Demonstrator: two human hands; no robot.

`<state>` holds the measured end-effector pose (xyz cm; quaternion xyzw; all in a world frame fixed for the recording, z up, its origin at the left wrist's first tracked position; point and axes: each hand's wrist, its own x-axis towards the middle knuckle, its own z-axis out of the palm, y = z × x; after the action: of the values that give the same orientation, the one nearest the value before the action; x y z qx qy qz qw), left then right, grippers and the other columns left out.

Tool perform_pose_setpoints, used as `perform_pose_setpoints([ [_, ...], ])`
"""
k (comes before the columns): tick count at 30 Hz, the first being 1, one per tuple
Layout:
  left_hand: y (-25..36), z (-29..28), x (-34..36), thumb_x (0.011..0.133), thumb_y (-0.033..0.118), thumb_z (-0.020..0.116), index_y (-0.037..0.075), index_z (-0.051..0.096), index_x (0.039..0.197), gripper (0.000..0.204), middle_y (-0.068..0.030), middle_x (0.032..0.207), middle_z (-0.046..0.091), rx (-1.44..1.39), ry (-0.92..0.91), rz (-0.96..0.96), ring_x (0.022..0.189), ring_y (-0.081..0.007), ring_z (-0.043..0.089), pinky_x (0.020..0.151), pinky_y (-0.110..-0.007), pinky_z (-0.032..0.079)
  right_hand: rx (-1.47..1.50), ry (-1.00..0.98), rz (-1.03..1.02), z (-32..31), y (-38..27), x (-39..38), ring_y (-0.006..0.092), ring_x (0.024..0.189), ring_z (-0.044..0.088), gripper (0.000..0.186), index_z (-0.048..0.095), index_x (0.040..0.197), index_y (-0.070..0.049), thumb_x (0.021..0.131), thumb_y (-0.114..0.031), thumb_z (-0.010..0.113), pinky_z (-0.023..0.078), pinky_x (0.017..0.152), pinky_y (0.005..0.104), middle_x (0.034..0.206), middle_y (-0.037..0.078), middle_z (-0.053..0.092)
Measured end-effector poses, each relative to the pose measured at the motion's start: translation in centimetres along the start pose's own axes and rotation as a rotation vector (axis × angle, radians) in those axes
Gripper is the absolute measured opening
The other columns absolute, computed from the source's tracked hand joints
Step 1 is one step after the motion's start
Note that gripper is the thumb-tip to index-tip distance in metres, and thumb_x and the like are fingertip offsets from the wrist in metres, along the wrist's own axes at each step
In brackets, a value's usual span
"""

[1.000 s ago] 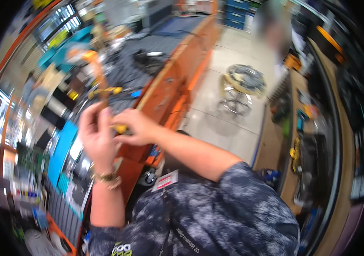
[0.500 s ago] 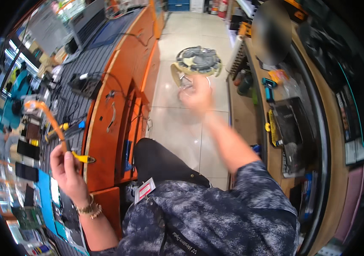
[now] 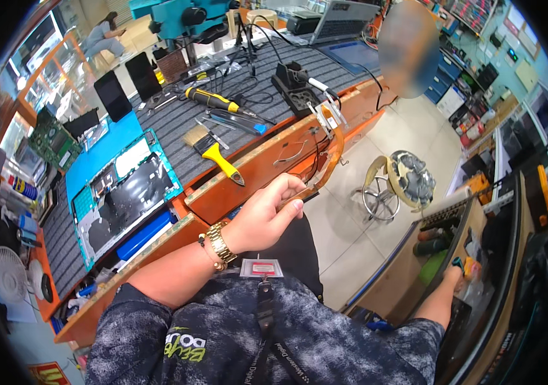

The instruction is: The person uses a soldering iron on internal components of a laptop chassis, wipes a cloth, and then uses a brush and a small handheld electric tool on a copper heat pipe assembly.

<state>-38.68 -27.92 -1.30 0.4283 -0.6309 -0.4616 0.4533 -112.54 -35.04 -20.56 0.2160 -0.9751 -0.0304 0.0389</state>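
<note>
Over the drawer fronts, my left hand (image 3: 264,215) pinches one end of a curved orange-brown ribbon-like strip (image 3: 336,151). The strip rises in an arc, and its far end overlaps pale metal parts at the bench edge. To my right, my right hand (image 3: 453,277) reaches down into the shelf, its fingers closed round a small teal-and-black tool (image 3: 458,263), mostly hidden by the hand. Left of the strip, a yellow-handled brush (image 3: 213,153) lies across the bench edge. An opened laptop casing (image 3: 126,192) with a teal rim rests on a blue mat (image 3: 94,160).
Pliers and a yellow-black screwdriver (image 3: 210,99) lie on the ribbed bench mat, near a soldering-iron stand (image 3: 293,86). A worn round stool (image 3: 409,179) stands on the tiled floor. Open drawers (image 3: 242,186) jut from the bench. A person (image 3: 105,40) sits far left.
My view has swung left towards the bench. My left hand still holds the orange strip. My right hand has moved from over the floor to the right-hand shelf and taken hold of the teal-and-black tool.
</note>
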Motion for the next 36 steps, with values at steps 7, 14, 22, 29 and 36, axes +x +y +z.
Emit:
perform_pose_setpoints([
  [7,-0.2,-0.5,0.5,0.117,0.011,0.058,0.0,0.054,0.137,0.023,-0.0111,0.109,0.074,0.026,0.027,0.057,0.098,-0.0171,0.073,0.09,-0.038,0.059,0.42,0.251,-0.412,-1.9,2.1,8.5,0.0454,0.123,0.073,0.056,0.072,0.135,0.001,0.107,-0.048,0.075,0.06,0.1,0.0541,0.138,0.025,0.076],
  [14,-2.5,-3.1,5.8,0.122,0.014,0.052,0.006,0.05,0.141,0.021,-0.0109,0.122,0.071,-0.18,0.418,0.099,0.092,-0.0133,0.071,0.077,-0.031,0.063,1.613,-0.53,-0.745,-5.7,-13.0,-17.2,0.0099,0.075,0.066,0.04,0.064,0.136,-0.008,0.107,-0.029,0.083,0.051,0.057,0.0288,0.096,0.002,0.07],
  [22,-2.6,-5.5,1.6,0.122,0.013,0.052,0.003,0.049,0.143,0.024,-0.0127,0.127,0.068,-0.207,0.507,0.168,0.096,-0.0149,0.072,0.079,-0.032,0.065,1.219,-0.027,-1.837,-18.1,-30.2,-44.7,0.048,0.131,0.07,0.058,0.067,0.135,0.0,0.079,0.003,0.078,0.058,0.11,0.0497,0.142,0.026,0.072],
  [29,-2.2,-7.6,-3.7,0.122,0.011,0.051,0.002,0.048,0.141,0.022,-0.0124,0.126,0.068,-0.16,0.542,0.128,0.096,-0.0142,0.071,0.081,-0.032,0.064,1.033,0.231,-1.472,-19.1,-41.4,-46.7,0.05,0.137,0.065,0.054,0.07,0.13,-0.005,0.082,-0.021,0.089,0.054,0.11,0.0593,0.154,0.031,0.065],
  [36,-2.0,-8.5,-5.4,0.121,0.014,0.053,0.001,0.05,0.139,0.022,-0.0117,0.126,0.071,-0.203,0.541,0.097,0.096,-0.0117,0.072,0.083,-0.03,0.064,1.047,0.19,-1.348,-19.9,-45.2,-47.1,0.0416,0.124,0.073,0.058,0.073,0.126,-0.005,0.082,-0.036,0.094,0.059,0.101,0.0541,0.137,0.017,0.077],
])
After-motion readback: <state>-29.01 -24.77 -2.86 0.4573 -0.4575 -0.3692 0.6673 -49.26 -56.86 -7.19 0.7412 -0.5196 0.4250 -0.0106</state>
